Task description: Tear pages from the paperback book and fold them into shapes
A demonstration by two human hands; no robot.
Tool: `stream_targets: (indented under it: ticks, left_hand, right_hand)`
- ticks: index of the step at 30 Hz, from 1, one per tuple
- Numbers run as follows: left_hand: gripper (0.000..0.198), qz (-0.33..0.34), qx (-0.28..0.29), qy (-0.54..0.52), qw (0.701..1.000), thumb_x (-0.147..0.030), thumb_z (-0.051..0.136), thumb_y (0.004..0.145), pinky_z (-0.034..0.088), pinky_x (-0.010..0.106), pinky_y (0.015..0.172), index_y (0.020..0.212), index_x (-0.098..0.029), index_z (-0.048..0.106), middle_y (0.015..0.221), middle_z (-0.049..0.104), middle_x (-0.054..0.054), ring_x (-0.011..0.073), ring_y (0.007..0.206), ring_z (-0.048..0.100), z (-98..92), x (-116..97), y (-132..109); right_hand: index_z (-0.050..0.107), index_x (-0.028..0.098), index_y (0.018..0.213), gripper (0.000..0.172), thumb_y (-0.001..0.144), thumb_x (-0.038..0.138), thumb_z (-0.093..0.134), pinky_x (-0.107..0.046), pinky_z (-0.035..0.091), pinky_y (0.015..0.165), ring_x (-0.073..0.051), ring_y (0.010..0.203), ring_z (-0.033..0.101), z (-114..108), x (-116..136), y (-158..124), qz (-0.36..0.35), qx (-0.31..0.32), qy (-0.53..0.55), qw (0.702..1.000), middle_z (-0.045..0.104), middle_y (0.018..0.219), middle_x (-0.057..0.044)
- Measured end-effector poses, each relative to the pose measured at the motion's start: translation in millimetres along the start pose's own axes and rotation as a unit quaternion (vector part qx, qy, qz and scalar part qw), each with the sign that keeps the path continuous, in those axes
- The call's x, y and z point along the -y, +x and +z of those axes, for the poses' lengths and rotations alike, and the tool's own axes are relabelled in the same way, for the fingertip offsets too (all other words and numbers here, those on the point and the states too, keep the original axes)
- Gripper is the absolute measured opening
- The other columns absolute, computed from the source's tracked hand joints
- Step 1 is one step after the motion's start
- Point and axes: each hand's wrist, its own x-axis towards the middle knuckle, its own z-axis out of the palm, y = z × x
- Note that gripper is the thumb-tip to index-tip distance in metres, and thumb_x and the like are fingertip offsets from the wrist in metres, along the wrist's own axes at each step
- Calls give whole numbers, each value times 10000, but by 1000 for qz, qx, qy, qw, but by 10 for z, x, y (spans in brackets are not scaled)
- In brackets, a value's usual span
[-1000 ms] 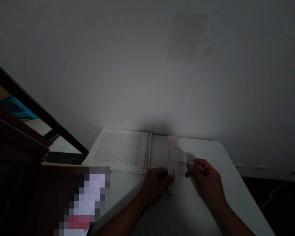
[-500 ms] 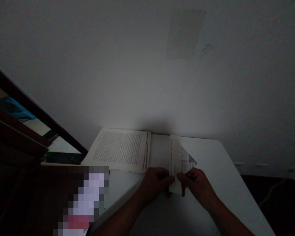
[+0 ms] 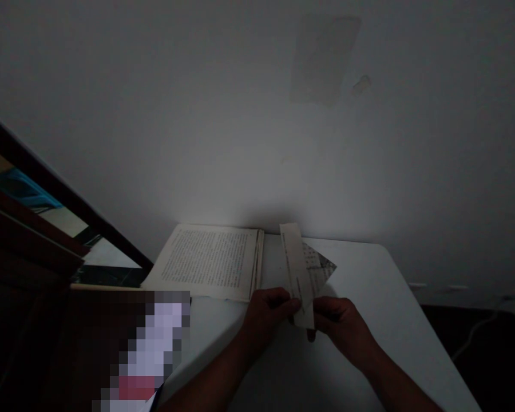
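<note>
Wall (image 3: 197, 126): pale grey, dimly lit, cut off by the top edge of the view

Table (image 3: 360, 274): white, set against the wall, far right corner rounded, near side cut off at the bottom

Masked oblong (image 3: 154, 346): lower left, lilac-white with a red block, pixelated beyond recognition

Stack of printed pages (image 3: 208, 257): far left part of the table, print too small to read

Left hand (image 3: 264, 315): forearm rising from the bottom edge, wrist angled inward, thumb laid over the near left edge of the paper, remaining fingers curled and partly hidden; closed in a pinch on the paper

Right hand (image 3: 343, 320): forearm slanting in from lower right, fingers bent, tips at the near right edge and partly covered by the paper; drawn together on that edge, firmness cannot be told

Folded paper (image 3: 298, 274): between the hands, right of the stack, a pale strip leaning leftward at its far end, pointed printed flap projecting right; underside hidden, lettering illegible
</note>
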Motion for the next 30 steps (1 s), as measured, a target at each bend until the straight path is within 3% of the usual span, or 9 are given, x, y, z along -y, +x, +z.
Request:
stream_targets:
  ticks: [8, 14, 30]
  left_hand:
    - [294, 3, -42, 24, 999, -319, 631, 739, 361, 226, 536, 528, -132, 549, 511, 524, -10, 111, 517, 483, 69, -53, -27]
    - [317, 22, -68, 81, 994, -309, 633, 730, 297, 202, 496, 497, -147, 491, 474, 410, -54, 80, 487, 374, 73, -43, -36]
    - [304, 36, -50, 70, 996, -313, 650, 732, 305, 207, 512, 521, -143, 512, 518, 449, -44, 85, 515, 404, 81, 27, -40]
  right_hand:
    - [724, 177, 709, 88, 731, 237, 664, -238, 455, 552, -127, 546, 556, 67, 45, -14, -8, -43, -81, 996, 635, 583, 0]
    - [660, 173, 555, 205, 741, 257, 640, -228, 444, 567, -129, 555, 560, 78, 86, -8, -11, -67, -149, 987, 630, 548, 0]
    - [633, 170, 572, 146, 683, 249, 684, -230, 439, 518, -125, 509, 560, 101, 36, -3, -8, -108, -116, 987, 625, 519, 7]
